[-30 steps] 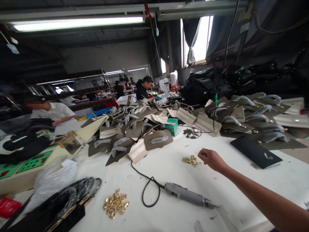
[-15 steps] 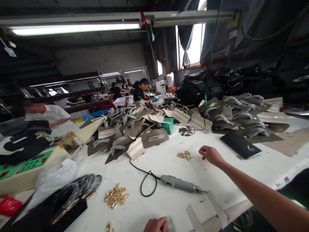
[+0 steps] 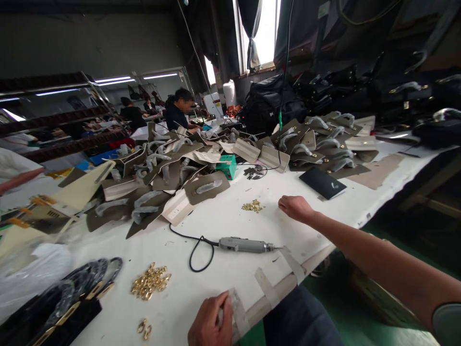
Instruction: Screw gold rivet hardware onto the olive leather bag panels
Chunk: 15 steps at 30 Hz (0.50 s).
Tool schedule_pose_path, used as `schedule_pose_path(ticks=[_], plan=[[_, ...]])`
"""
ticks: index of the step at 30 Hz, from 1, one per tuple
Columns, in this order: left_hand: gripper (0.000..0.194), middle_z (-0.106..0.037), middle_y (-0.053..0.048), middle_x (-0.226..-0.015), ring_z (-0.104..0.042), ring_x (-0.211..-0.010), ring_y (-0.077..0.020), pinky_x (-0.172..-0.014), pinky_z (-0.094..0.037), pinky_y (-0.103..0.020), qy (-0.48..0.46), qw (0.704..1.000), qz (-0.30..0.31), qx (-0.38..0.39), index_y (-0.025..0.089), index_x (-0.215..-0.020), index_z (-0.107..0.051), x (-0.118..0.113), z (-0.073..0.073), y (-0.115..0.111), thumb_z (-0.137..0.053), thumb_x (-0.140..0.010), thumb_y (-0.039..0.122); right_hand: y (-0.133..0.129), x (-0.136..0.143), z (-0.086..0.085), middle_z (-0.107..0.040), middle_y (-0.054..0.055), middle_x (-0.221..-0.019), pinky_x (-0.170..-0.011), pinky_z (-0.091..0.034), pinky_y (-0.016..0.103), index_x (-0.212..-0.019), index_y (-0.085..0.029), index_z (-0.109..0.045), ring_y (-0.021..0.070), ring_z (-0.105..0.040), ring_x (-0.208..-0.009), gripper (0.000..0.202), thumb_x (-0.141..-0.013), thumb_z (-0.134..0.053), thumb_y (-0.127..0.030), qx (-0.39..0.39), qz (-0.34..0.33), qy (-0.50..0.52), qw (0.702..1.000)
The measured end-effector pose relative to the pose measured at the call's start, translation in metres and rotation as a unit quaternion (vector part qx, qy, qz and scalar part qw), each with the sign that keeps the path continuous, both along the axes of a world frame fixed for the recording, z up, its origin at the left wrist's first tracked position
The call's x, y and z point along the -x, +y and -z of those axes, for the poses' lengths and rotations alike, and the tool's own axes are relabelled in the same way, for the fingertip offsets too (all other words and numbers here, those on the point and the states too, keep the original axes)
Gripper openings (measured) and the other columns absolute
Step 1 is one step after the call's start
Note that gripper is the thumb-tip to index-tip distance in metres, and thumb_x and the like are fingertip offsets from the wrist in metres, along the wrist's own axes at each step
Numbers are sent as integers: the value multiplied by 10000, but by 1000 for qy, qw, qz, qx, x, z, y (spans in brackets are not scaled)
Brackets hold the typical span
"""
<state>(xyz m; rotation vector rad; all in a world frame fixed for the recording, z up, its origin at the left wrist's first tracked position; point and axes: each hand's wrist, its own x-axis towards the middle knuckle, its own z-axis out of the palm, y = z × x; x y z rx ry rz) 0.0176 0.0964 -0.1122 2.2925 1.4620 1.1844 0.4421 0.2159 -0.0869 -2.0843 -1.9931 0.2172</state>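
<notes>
My right hand (image 3: 296, 208) rests low over the white table (image 3: 216, 226), its fingers curled together. What it may hold is hidden. Just left of it lies a small pile of tiny gold rings (image 3: 253, 206), apart from the fingers. My left hand (image 3: 212, 321) is closed at the table's front edge, next to a strip of clear tape (image 3: 238, 311); I cannot make out what is in it. Between the hands lies a grey electric screwdriver (image 3: 245, 245) with a black cord. A heap of gold metal clasps (image 3: 150, 281) and a few loose gold clasps (image 3: 144, 329) are left of my left hand.
Taupe bag panels with wrapped handles (image 3: 169, 168) are heaped behind, with more panels (image 3: 324, 144) at the right. A black booklet (image 3: 321, 182) and a green box (image 3: 226, 166) lie on the table. Black bags (image 3: 72, 312) stand at the near left. A co-worker (image 3: 179, 111) sits beyond.
My view has turned right and down, so the table things appear farther left and higher. More of my left hand shows. My right hand stays closed beside the gold rings.
</notes>
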Motion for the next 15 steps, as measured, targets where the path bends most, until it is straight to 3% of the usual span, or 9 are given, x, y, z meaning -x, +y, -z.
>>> schedule_pose_path(ticks=[8, 15], plan=[[287, -767, -6, -794, -685, -664, -145, -644, -536, -229, 3, 1000, 1, 19, 253, -968, -763, -2, -4, -1, -547, -990, 439, -23, -9, 2, -736, 54, -1073, -861, -448, 264, -938, -238, -753, 197, -642, -1037, 236, -994, -530, -288, -26, -44, 37, 998], [268, -755, 5, -770, -660, -626, -136, -618, -517, -223, -6, 1000, -6, 29, 256, -955, -771, -3, -5, 0, -565, -979, 425, -6, -26, 1, -778, 40, -1021, -781, -507, 264, -1048, -230, -770, 186, -701, -866, 233, -939, -586, -322, -26, 56, 107, 992]])
